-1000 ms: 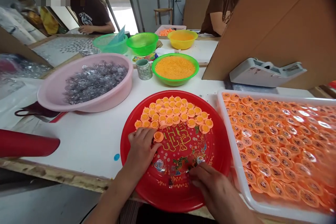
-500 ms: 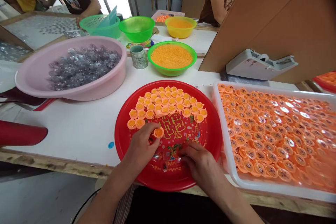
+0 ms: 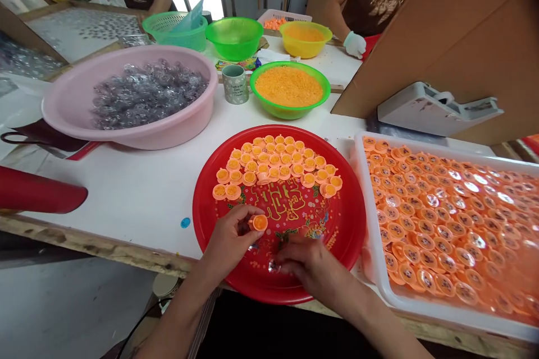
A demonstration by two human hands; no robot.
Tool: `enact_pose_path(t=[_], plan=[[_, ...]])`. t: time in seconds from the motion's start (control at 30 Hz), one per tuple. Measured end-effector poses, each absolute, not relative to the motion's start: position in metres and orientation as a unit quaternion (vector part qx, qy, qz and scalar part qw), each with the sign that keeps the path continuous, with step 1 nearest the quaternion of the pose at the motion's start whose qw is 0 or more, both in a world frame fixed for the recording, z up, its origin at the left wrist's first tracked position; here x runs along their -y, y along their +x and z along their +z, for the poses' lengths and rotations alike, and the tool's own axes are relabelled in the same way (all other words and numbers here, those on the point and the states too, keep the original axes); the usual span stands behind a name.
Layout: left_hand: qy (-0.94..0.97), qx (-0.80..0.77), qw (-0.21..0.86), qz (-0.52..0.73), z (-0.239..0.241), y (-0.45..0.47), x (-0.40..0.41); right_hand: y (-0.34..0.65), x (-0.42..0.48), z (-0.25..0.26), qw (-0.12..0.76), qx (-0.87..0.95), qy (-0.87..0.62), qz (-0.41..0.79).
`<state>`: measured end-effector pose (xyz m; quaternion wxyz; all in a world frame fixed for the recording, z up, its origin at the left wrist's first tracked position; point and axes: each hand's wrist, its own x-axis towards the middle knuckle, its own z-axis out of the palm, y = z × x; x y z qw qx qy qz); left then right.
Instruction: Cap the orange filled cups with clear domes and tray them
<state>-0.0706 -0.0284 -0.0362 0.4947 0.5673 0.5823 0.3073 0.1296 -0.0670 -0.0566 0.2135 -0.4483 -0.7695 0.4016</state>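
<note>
My left hand (image 3: 229, 241) pinches a small orange plastic cap (image 3: 260, 222) between thumb and fingers, just above a red printed plate (image 3: 349, 224). Close by, several rows of orange caps (image 3: 273, 165) lie on the plate, each with yellow-orange granules inside. My right hand (image 3: 305, 263) rests low on the plate, with its fingertips beside a clear plastic blister (image 3: 274, 266). Whether those fingers grip the blister, I cannot tell. Loose orange granules are scattered on the plate's lower part.
On the right, a white tray (image 3: 370, 224) holds many orange discs with clear domes (image 3: 442, 230). Further back stand a pink basin (image 3: 126, 137) of clear blisters (image 3: 149, 92) and a green bowl of orange granules (image 3: 289, 87). A co-worker's gloved hand (image 3: 354, 45) is beyond a cardboard panel (image 3: 421, 50).
My left hand has lifted the orange cap off the plate and now pinches it. My right hand has slid left across the plate. The view has shifted slightly.
</note>
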Motion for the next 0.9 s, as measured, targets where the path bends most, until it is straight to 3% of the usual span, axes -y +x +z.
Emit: enact_pose_path(t=[0.13, 0.23, 0.37, 0.63, 0.9], plan=[[0.55, -0.568, 0.525, 0.315, -0.035, -0.064, 0.027, 0.133, 0.038, -0.063, 0.245, 0.734, -0.572, 0.272], [0.517, -0.576, 0.545, 0.321, -0.033, -0.059, 0.028, 0.127, 0.021, -0.075, 0.205, 0.751, -0.59, 0.213], [0.49, -0.578, 0.57, 0.317, -0.035, -0.056, 0.029, 0.123, 0.018, -0.082, 0.169, 0.76, -0.586, 0.223], [0.52, -0.554, 0.578, 0.297, -0.052, -0.05, 0.029, 0.129, 0.022, -0.067, 0.187, 0.723, -0.611, 0.262], [0.522, -0.51, 0.62, 0.29, -0.061, -0.037, 0.031, 0.123, 0.031, -0.027, 0.317, 0.68, -0.535, 0.388]])
